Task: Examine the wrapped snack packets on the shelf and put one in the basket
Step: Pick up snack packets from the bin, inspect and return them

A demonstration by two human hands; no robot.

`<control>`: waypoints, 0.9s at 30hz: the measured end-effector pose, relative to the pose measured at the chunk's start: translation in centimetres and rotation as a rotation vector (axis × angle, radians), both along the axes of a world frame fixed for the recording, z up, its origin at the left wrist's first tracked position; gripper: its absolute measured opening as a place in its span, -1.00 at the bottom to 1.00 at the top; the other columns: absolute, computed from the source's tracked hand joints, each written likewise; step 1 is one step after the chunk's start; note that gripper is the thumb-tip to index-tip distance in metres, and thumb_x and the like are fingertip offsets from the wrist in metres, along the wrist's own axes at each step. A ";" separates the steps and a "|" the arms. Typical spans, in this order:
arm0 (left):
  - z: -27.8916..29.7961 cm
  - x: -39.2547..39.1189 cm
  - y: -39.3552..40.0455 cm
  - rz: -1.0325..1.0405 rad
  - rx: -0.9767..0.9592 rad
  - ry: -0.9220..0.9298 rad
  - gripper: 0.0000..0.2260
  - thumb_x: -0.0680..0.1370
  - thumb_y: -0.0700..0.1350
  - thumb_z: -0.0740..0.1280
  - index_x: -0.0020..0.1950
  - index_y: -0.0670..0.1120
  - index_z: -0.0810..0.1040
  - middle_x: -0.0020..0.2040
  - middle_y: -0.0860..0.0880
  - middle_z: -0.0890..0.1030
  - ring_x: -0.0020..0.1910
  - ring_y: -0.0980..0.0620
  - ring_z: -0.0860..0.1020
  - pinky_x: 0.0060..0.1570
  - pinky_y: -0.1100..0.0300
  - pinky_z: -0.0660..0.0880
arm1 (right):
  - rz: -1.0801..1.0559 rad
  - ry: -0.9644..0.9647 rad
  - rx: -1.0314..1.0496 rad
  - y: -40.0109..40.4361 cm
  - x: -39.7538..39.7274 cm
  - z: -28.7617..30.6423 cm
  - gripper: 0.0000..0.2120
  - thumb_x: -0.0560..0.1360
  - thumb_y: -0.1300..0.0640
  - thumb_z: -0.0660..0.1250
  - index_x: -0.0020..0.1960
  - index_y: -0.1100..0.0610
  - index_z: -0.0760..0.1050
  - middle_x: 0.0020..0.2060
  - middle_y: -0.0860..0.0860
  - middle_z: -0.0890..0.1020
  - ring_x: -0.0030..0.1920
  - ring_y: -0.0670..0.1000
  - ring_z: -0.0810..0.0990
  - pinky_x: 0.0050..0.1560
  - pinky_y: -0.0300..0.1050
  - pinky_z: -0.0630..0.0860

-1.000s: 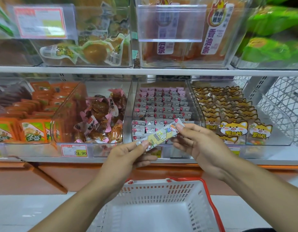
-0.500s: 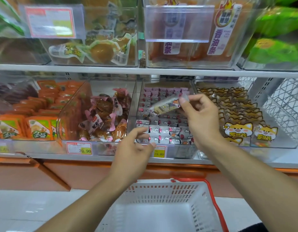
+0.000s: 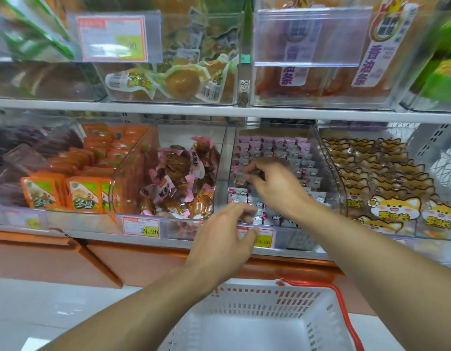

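Observation:
Small pink-and-white wrapped snack packets (image 3: 292, 158) fill a clear bin on the middle shelf. My right hand (image 3: 277, 186) reaches down into that bin. Its curled fingers pinch a blurred yellowish packet (image 3: 240, 179) at the bin's left side, just above the rows. My left hand (image 3: 227, 234) hovers in front of the bin's front edge by the yellow price tag, fingers loosely curled and holding nothing. Below my arms stands a white plastic basket (image 3: 257, 290) with a red handle (image 3: 346, 315); nothing shows inside it.
Left of the packet bin is a bin of brown snacks in pink wrappers (image 3: 178, 178), then orange packets (image 3: 75, 171). Cat-faced packets (image 3: 386, 191) lie to the right. An upper shelf (image 3: 219, 110) with more clear bins overhangs.
My right hand has carried the yellowish packet from in front of me down into the bin. My left hand let go of it and rose toward the bin's front edge.

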State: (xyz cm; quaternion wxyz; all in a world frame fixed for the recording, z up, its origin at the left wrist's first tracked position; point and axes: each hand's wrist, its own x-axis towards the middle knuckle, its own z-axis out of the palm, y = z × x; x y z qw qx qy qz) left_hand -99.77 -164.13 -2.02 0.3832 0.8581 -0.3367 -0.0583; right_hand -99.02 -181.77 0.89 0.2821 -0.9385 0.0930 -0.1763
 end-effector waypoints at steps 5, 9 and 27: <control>-0.3 0.0 0.0 -0.002 -0.051 -0.010 -0.73 0.55 -0.03 0.44 0.21 0.20 0.55 0.00 0.29 0.56 -0.10 0.37 0.50 -0.05 0.38 0.46 | 0.055 0.234 -0.364 -0.4 0.9 0.1 -0.78 0.64 0.11 0.27 0.15 -0.06 0.68 0.14 -0.05 0.67 0.24 0.11 0.51 0.32 0.10 0.44; -0.7 -0.1 0.0 -0.018 -0.070 -0.017 -0.76 0.55 -0.05 0.44 0.17 0.20 0.56 0.03 0.32 0.54 0.08 0.36 0.50 0.09 0.41 0.46 | 0.033 0.198 -0.178 -0.9 1.9 0.6 -0.80 0.64 0.13 0.27 0.12 0.04 0.68 0.04 0.01 0.72 0.01 0.05 0.66 0.13 -0.04 0.58; -0.2 1.5 0.6 -0.021 -0.213 0.167 -0.82 0.53 -0.12 0.46 0.06 0.14 0.63 -0.14 0.23 0.64 -0.29 0.23 0.56 -0.27 0.43 0.45 | -0.210 -0.284 0.327 -0.3 2.8 1.9 -0.90 0.62 0.19 0.30 -0.02 0.02 0.55 -0.12 -0.16 0.67 -0.24 -0.32 0.59 -0.29 -0.44 0.43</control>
